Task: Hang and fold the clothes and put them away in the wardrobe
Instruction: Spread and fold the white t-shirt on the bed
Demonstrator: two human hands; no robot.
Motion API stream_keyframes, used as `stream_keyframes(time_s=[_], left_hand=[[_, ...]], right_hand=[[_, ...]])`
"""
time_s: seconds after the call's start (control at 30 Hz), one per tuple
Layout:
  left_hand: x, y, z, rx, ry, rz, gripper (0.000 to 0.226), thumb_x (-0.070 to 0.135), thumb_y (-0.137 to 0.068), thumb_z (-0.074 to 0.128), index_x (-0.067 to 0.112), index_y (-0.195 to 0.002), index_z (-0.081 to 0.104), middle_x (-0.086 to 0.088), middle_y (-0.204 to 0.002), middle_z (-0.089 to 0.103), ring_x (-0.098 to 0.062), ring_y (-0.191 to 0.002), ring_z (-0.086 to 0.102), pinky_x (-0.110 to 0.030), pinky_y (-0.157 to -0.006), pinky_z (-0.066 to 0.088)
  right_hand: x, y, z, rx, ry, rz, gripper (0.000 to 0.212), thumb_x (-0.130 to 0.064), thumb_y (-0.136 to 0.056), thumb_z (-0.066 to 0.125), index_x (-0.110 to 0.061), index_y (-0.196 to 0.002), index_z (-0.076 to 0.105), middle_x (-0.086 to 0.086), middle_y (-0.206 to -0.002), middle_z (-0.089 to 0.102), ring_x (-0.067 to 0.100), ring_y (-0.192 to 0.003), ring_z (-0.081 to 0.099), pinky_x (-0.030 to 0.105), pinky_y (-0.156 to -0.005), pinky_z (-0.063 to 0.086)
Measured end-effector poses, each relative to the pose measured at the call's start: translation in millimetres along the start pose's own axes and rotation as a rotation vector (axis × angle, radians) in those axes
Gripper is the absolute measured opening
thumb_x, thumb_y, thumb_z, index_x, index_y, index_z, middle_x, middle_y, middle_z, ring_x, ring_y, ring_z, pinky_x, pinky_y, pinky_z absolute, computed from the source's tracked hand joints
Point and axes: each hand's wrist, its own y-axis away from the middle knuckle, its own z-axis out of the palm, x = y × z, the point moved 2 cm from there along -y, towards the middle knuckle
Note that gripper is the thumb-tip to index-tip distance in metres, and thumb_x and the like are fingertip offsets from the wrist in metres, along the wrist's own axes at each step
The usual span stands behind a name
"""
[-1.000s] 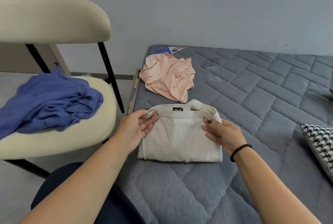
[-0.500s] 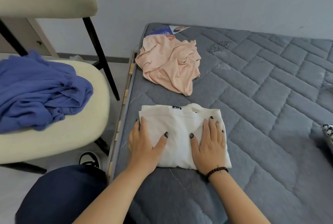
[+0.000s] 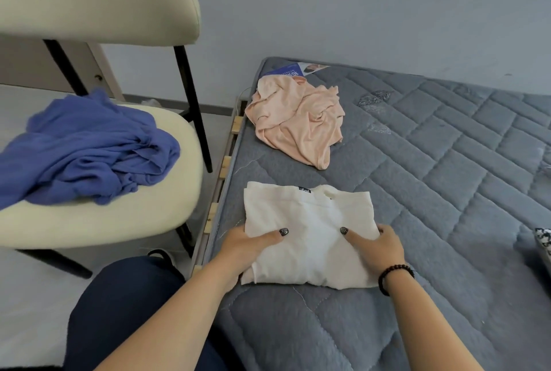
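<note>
With our left hand [image 3: 247, 244] and right hand [image 3: 377, 247] gripping the folded cream cotton garment [image 3: 308, 230] at nine and three o'clock, thumbs on top, fingers tucked beneath, we lift it level off the grey quilted mattress [image 3: 432, 191].

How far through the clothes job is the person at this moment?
Done: the white garment lies folded into a rectangle on the mattress. In hand: the left hand and right hand grip its near corners, thumbs on top. Left: the peach garment beyond it and the blue garment on the chair lie crumpled. No wardrobe is in view.
</note>
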Motion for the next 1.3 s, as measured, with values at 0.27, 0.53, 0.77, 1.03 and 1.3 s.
stream_keyframes(time_s=[0.27, 0.53, 0.77, 1.03, 1.3], left_hand=[[-0.7, 58.9, -9.6, -0.039, 0.100, 0.103, 0.037, 0.021, -0.083, 0.074, 0.021, -0.119, 0.062, 0.004, -0.105, 0.074, -0.015, -0.097, 0.070, -0.032, -0.079, 0.057], [35.9, 122.2, -93.7, 0.151, 0.201, 0.298, 0.024, 0.012, -0.084, 0.071, 0.020, -0.106, 0.066, 0.005, -0.094, 0.076, -0.014, -0.087, 0.072, -0.030, -0.073, 0.057], [56.9, 134.3, -187.3, 0.342, 0.293, 0.340, 0.017, 0.018, -0.086, 0.067, 0.024, -0.101, 0.066, 0.007, -0.091, 0.076, -0.010, -0.080, 0.072, -0.022, -0.060, 0.054], [83.6, 86.2, -311.3, 0.498, 0.335, 0.289, 0.027, 0.039, -0.086, 0.064, 0.035, -0.112, 0.063, 0.014, -0.101, 0.073, -0.010, -0.093, 0.070, -0.033, -0.078, 0.055], [175.9, 74.0, -424.5, 0.531, 0.313, 0.215, 0.023, 0.029, -0.086, 0.068, 0.024, -0.108, 0.065, 0.006, -0.098, 0.075, -0.014, -0.089, 0.072, -0.037, -0.082, 0.056]], right_hand=[[-14.7, 44.9, 2.9, -0.285, -0.246, -0.112, 0.026, -0.024, -0.077, 0.078, -0.017, -0.097, 0.064, 0.003, -0.096, 0.071, 0.023, -0.089, 0.066, 0.040, -0.080, 0.055], [-94.6, 109.2, 45.6, -0.382, -0.344, -0.349, 0.015, -0.023, -0.083, 0.071, -0.013, -0.094, 0.066, 0.007, -0.093, 0.073, 0.027, -0.087, 0.069, 0.045, -0.080, 0.057], [-166.9, 142.7, 123.9, -0.515, -0.297, -0.457, 0.013, -0.016, -0.086, 0.067, -0.006, -0.093, 0.064, 0.014, -0.095, 0.071, 0.028, -0.083, 0.068, 0.045, -0.075, 0.056], [-255.1, 147.8, 242.5, -0.623, -0.169, -0.498, 0.004, -0.020, -0.086, 0.068, -0.018, -0.089, 0.068, 0.005, -0.090, 0.072, 0.025, -0.082, 0.070, 0.044, -0.074, 0.058], [-372.5, 171.0, 326.9, -0.648, -0.014, -0.477, 0.010, -0.029, -0.084, 0.068, -0.023, -0.093, 0.065, 0.001, -0.091, 0.071, 0.029, -0.091, 0.065, 0.054, -0.085, 0.054]])
